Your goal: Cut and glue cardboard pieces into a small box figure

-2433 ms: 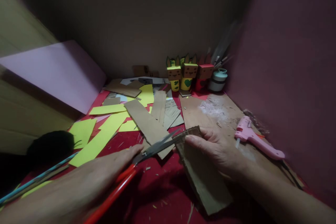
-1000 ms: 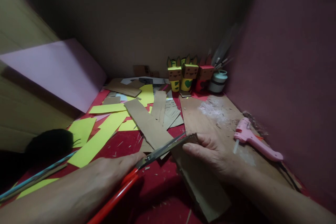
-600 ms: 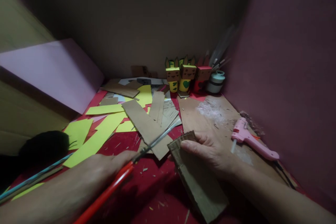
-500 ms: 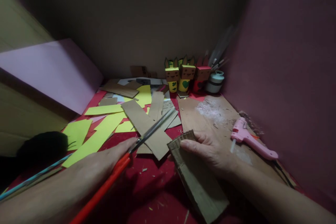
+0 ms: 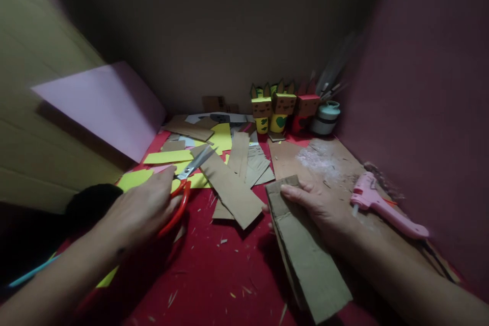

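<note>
My left hand (image 5: 153, 204) is closed around the red handles of a pair of scissors (image 5: 182, 196), whose blades point up and away over the scraps. In my right hand (image 5: 319, 209) is a folded piece of cardboard (image 5: 309, 254), pinched near its far end with the thumb on top. The cardboard tilts down toward me, and a second layer shows beneath its left edge. Between the hands, a flat cardboard strip (image 5: 231, 188) lies across other cardboard pieces on the red tabletop (image 5: 225, 275).
Yellow paper (image 5: 168, 157) and more scraps lie at the back left, near a leaning pink sheet (image 5: 110, 107). Cardboard figures in cups (image 5: 280, 121) stand by the wall, beside a pale green jar (image 5: 326, 118). A pink glue gun (image 5: 385, 206) rests on a board (image 5: 282, 158) at right.
The scissors have moved left and back, away from the cardboard, and the handles now show in my left hand. My right hand keeps its hold on the cardboard. The view has shifted slightly left.
</note>
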Motion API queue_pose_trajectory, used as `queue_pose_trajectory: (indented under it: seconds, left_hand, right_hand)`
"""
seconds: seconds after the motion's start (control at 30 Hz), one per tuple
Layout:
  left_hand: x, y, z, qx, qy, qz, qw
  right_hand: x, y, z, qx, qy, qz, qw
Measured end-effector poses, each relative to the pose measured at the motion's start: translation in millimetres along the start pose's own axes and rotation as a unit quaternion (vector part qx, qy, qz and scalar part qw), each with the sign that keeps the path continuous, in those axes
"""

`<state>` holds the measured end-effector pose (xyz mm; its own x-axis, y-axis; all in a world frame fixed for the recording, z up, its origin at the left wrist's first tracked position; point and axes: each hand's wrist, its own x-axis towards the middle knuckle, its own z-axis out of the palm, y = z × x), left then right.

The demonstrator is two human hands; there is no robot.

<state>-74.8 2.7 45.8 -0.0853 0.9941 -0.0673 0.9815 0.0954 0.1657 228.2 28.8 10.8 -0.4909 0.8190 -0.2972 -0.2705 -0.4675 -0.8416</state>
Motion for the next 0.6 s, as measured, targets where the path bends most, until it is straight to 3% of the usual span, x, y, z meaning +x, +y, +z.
queue_pose_trajectory:
  seconds: [0.03,0.17,0.27,0.33,0.4,0.47,0.53,0.6]
  left_hand:
    - [6,-6,1.4,0.053,-0.007,-0.009,0.999]
    - [19,-16,5.2,0.102,-0.018,-0.016,0.994]
    - [16,-4,3.3,0.132,-0.010,-0.007,0.991]
    - [10,12,1.9,0.111,0.004,0.041,0.993]
    - [3,32,1.9,0.000,0.005,0.158,0.987]
    - [-2,56,3.9,-0.127,-0.057,0.231,0.963]
    - [-4,80,8.8,-0.226,-0.131,0.222,0.939]
    - [-2,99,17.5,-0.313,-0.208,0.171,0.911]
  right_hand:
    - [1,-1,0,0.000,0.009,0.001,1.000]
    - [4,-3,1,-0.004,0.042,0.001,0.999]
    - [5,-4,2,-0.005,0.060,-0.006,0.998]
    - [6,-3,2,-0.003,0.077,-0.017,0.997]
    - [9,-1,0,0.003,0.094,-0.020,0.995]
    - [12,2,-2,0.016,0.092,-0.025,0.995]
    - [15,4,-5,0.033,0.072,-0.041,0.996]
    - [18,5,-7,0.050,0.051,-0.056,0.996]
